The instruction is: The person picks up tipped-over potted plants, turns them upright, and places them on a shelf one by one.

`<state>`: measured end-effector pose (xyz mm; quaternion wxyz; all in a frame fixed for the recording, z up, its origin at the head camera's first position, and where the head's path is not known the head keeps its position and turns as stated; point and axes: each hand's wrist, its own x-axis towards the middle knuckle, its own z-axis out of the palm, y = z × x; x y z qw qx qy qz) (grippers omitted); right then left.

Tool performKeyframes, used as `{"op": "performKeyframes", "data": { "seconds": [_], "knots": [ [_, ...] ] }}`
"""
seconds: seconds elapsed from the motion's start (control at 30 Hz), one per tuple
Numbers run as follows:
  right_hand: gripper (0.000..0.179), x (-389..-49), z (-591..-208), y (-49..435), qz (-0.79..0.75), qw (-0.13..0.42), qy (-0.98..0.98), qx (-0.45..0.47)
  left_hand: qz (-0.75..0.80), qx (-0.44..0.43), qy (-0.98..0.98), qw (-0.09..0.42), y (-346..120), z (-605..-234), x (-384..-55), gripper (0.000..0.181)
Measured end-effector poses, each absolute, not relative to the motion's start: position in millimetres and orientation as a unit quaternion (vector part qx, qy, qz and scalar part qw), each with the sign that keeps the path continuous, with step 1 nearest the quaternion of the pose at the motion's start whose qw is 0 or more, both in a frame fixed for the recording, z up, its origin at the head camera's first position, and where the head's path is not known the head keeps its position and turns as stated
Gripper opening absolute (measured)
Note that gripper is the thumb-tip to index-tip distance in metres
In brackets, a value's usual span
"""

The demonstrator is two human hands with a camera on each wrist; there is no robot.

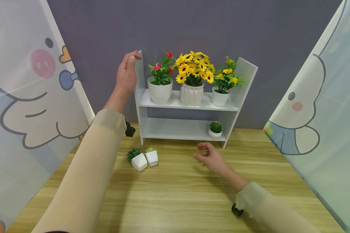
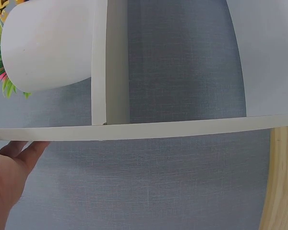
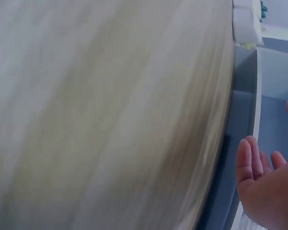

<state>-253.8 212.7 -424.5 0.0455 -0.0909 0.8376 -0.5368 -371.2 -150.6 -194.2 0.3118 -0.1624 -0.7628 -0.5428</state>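
At the upper left of the white shelf [image 1: 183, 131], my left hand [image 1: 127, 73] touches the top of the left side panel [image 1: 139, 84]. In the left wrist view, the fingers [image 2: 32, 154] of this hand reach against the panel's outer face. My right hand [image 1: 211, 158] is over the table in front of the shelf, fingers loosely bent and holding nothing. Nearest to it is a small succulent in a round white pot [image 1: 215, 130] on the lower shelf. Two small succulents in angular white pots, one dark green [image 1: 139, 161] and one light green [image 1: 152, 157], lie tipped on the table.
The upper shelf bears a red-flowered plant [image 1: 160, 90], yellow sunflowers in a ribbed pot [image 1: 192, 94] and a smaller yellow-flowered plant [image 1: 220, 97]. A grey wall [image 1: 189, 26] stands behind, with cartoon-printed curtains [image 1: 20, 123] on both sides of the wooden table [image 1: 163, 200].
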Motion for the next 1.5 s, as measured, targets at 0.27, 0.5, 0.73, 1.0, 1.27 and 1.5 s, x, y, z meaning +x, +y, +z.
{"op": "performKeyframes", "data": {
  "seconds": [0.27, 0.5, 0.73, 1.0, 1.27, 1.5],
  "knots": [
    [0.063, -252.6, -430.0, 187.2, -0.53, 0.064, 0.837, -0.119, -0.547, -0.166, -0.758, 0.316, -151.5, -194.5, -373.2, 0.034],
    [0.061, -251.7, -429.3, 163.9, -0.525, 0.084, 0.837, -0.13, -0.549, -0.165, -0.757, 0.313, -151.0, -194.3, -373.0, 0.033],
    [0.064, -253.2, -429.4, 139.3, -0.518, 0.096, 0.838, -0.141, -0.547, -0.161, -0.757, 0.317, -150.7, -194.8, -372.3, 0.035],
    [0.067, -254.0, -431.4, 112.0, -0.524, 0.116, 0.831, -0.15, -0.547, -0.16, -0.76, 0.313, -150.7, -194.6, -372.3, 0.036],
    [0.073, -254.4, -433.0, 85.9, -0.518, 0.126, 0.831, -0.16, -0.545, -0.158, -0.763, 0.31, -150.4, -194.4, -371.9, 0.037],
    [0.073, -255.3, -434.1, 66.4, -0.518, 0.122, 0.833, -0.151, -0.545, -0.156, -0.764, 0.308, -150.7, -194.1, -371.2, 0.037]
  ]
}}
